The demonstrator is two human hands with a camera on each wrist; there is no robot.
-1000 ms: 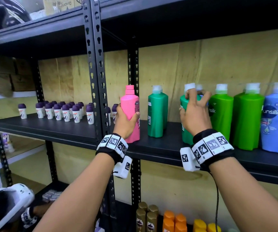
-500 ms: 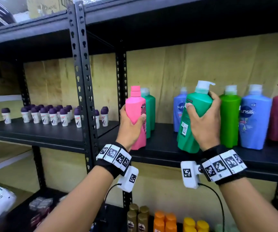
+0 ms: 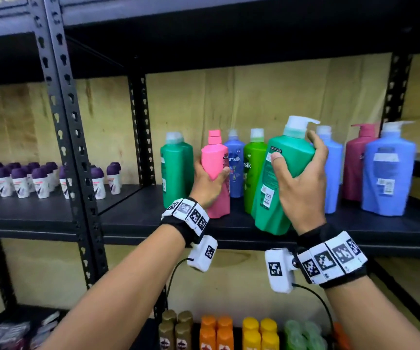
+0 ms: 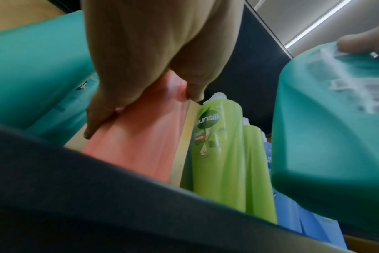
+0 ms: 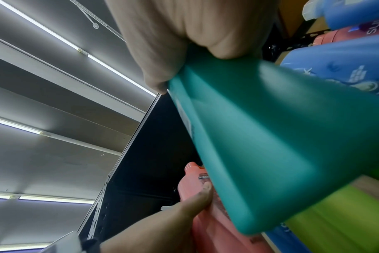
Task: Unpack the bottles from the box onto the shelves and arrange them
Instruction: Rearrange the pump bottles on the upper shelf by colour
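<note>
My left hand [image 3: 209,179] grips a pink bottle [image 3: 216,162] around its middle, just above the black shelf [image 3: 133,218]. My right hand [image 3: 302,178] grips a teal pump bottle [image 3: 279,178], tilted and lifted at the shelf's front edge. In the left wrist view the pink bottle [image 4: 138,137] runs under my fingers [image 4: 93,123], with the teal bottle [image 4: 335,137] at right. The right wrist view shows the teal bottle [image 5: 260,137] held from above and the pink bottle [image 5: 197,202] below it.
A green bottle [image 3: 176,170], a lime bottle [image 3: 253,168], blue bottles [image 3: 387,173] and a maroon pump bottle [image 3: 355,162] stand on the shelf. Small purple-capped roll-ons [image 3: 39,178] fill the left bay beyond the upright post [image 3: 77,147]. Orange and yellow bottles [image 3: 239,334] sit below.
My right hand has lifted the teal pump bottle off the shelf and tilted it. The left hand carried the pink bottle rightward past the green bottle. The view swung right.
</note>
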